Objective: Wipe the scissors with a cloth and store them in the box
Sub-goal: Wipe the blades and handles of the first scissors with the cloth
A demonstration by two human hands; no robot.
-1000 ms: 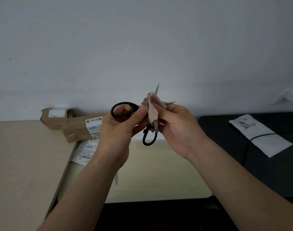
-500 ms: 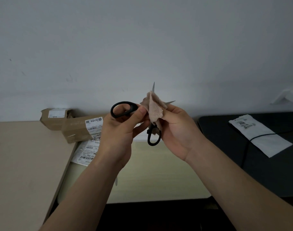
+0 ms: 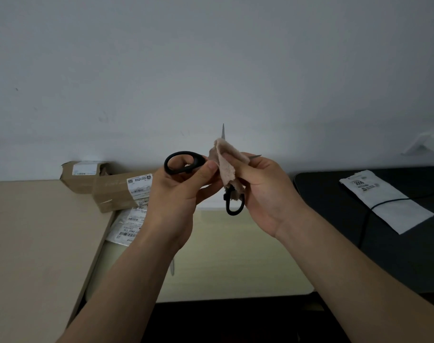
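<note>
Scissors (image 3: 234,213) are held up in the middle of the frame, between two forearms that rise from the bottom edge. The left grip (image 3: 176,194) is curled round the large black handle loop, thumb pressed on its rim, which seems meant to steady the tool and keep the blades spread. The right grip (image 3: 265,194) pinches a beige cloth (image 3: 226,164) folded over the blades near the pivot, so the fingers meet fabric and not the edge. The small handle loop hangs free just below that fold. One blade tip pokes straight up above the cloth and the other points right, past the fingertips.

My reading is that wiping is under way and storing is not yet begun.

Below and behind lies a pale desk (image 3: 223,268). On the dark desk (image 3: 334,243) at the right edge of the frame are a white packet (image 3: 384,201) and a black cable (image 3: 364,219). Left of centre, against the wall (image 3: 211,70), sit two labelled cardboard boxes (image 3: 117,191), well apart from the tool. Which one is meant for storage I cannot tell.
</note>
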